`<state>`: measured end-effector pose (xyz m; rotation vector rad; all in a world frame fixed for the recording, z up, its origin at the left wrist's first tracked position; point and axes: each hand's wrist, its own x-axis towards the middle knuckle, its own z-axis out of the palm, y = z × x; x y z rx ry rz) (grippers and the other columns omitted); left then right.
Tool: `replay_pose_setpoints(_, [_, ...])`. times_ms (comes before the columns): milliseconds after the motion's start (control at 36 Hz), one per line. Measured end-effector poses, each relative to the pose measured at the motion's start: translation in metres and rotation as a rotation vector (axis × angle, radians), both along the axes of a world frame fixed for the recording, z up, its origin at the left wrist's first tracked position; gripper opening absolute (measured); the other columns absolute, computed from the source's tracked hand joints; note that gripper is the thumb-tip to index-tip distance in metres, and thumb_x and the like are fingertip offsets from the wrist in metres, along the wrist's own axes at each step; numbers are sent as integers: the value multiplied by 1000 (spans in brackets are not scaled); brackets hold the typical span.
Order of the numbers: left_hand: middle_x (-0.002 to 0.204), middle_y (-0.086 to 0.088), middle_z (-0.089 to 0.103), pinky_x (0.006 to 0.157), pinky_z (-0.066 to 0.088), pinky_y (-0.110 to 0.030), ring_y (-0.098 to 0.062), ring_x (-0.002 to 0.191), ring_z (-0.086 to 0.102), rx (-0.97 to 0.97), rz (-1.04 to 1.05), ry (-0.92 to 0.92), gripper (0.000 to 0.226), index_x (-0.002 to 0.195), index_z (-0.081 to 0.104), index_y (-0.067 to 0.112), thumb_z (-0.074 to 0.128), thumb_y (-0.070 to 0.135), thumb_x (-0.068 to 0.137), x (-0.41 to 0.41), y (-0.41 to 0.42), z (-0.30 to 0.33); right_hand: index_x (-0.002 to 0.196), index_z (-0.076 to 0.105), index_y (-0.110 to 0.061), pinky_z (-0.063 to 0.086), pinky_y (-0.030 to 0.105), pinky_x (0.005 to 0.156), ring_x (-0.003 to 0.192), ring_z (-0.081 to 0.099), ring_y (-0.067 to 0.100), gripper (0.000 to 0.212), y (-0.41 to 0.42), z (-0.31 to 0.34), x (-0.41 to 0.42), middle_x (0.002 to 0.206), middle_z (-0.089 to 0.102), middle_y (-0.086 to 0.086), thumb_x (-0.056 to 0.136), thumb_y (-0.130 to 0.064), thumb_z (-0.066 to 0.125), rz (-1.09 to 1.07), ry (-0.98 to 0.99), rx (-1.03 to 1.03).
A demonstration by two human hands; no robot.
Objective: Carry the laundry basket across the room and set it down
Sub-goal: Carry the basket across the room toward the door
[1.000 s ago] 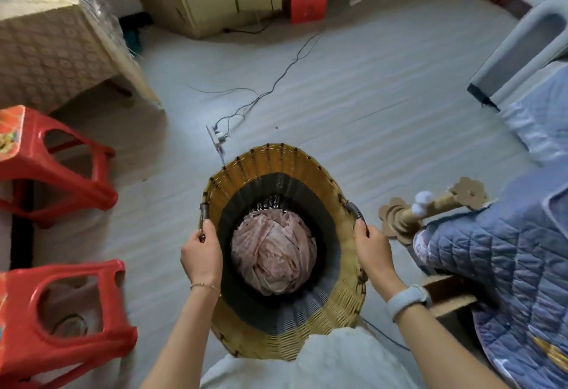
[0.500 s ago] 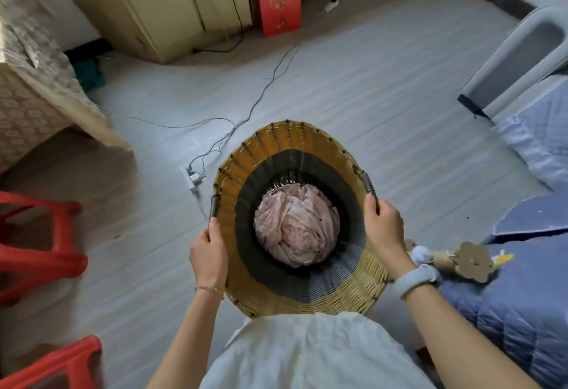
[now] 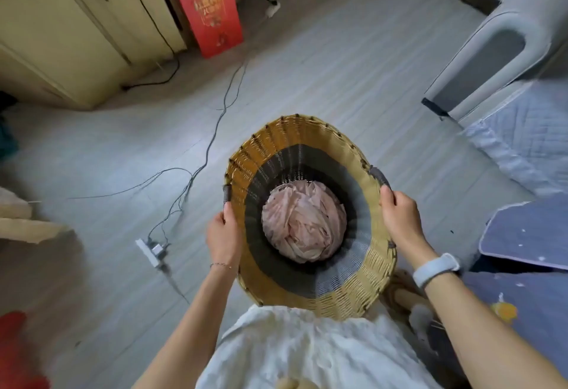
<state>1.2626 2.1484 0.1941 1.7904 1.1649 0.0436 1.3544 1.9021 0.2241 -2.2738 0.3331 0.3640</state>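
The laundry basket (image 3: 310, 213) hangs clear of the floor between both hands, close against the person's body, so the carry looks under way and the setting-down is left. Inside, below the hands, lies bunched pink cloth (image 3: 302, 224). The left hand (image 3: 222, 236) and right hand (image 3: 399, 219) each wrap a side handle. A power strip (image 3: 152, 251) and cables lie left of the left hand.

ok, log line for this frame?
phase: carrying | basket: held at both handles | left hand | right hand | contents: pink cloth
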Motion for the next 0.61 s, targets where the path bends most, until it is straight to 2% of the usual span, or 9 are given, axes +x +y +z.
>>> replay_pose_setpoints(83, [59, -4, 35, 56, 26, -30, -19, 58, 34, 19, -40, 2, 41, 64, 38, 11, 33, 37, 96, 48, 6, -6, 57, 37, -15, 30, 33, 61, 68, 41, 25, 41, -3, -9, 32, 58, 39, -1, 96, -26, 35, -46, 17, 5])
replay_pose_setpoints(167, [56, -3, 35, 52, 26, -31, -18, 54, 33, 17, -65, 7, 44, 59, 37, 13, 34, 37, 96, 99, 7, -8, 62, 43, -11, 33, 32, 63, 67, 42, 25, 39, -4, -17, 69, 59, 41, 0, 96, -28, 34, -90, 64, 21])
replay_pose_setpoints(278, [56, -1, 32, 51, 22, -30, -16, 53, 31, 51, -66, 26, 44, 58, 35, 13, 34, 35, 97, 168, -3, -11, 59, 43, -14, 30, 31, 52, 55, 40, 17, 41, -10, -24, 134, 58, 40, -1, 96, -28, 33, -103, 86, 49])
replay_pose_setpoints(361, [57, -2, 33, 50, 21, -31, -18, 54, 31, 79, -48, 29, 44, 62, 38, 10, 34, 36, 97, 224, -9, -13, 77, 56, 1, 36, 33, 62, 63, 46, 24, 42, -19, -28, 193, 62, 48, 4, 96, -29, 34, -102, 89, 82])
replay_pose_setpoints(417, [56, -2, 34, 50, 22, -31, -18, 54, 32, 93, -17, 28, 45, 60, 38, 11, 34, 37, 96, 265, -12, -10, 81, 57, 3, 35, 32, 63, 61, 45, 22, 42, -22, -27, 237, 61, 47, 3, 96, -30, 34, -96, 94, 105])
replay_pose_setpoints(556, [56, -3, 38, 51, 26, -29, -17, 54, 35, 96, -3, -4, 45, 60, 43, 12, 34, 37, 96, 364, -25, 2, 59, 43, -14, 33, 32, 58, 58, 41, 20, 41, -32, -17, 341, 58, 42, 0, 96, -29, 33, -86, 47, 108])
replay_pose_setpoints(611, [56, -4, 41, 51, 29, -29, -18, 55, 38, 98, -11, -8, 45, 62, 46, 11, 34, 38, 96, 397, -28, 8, 66, 52, -10, 39, 36, 64, 68, 47, 25, 40, -35, -10, 376, 66, 49, 3, 96, -29, 33, -109, 29, 117])
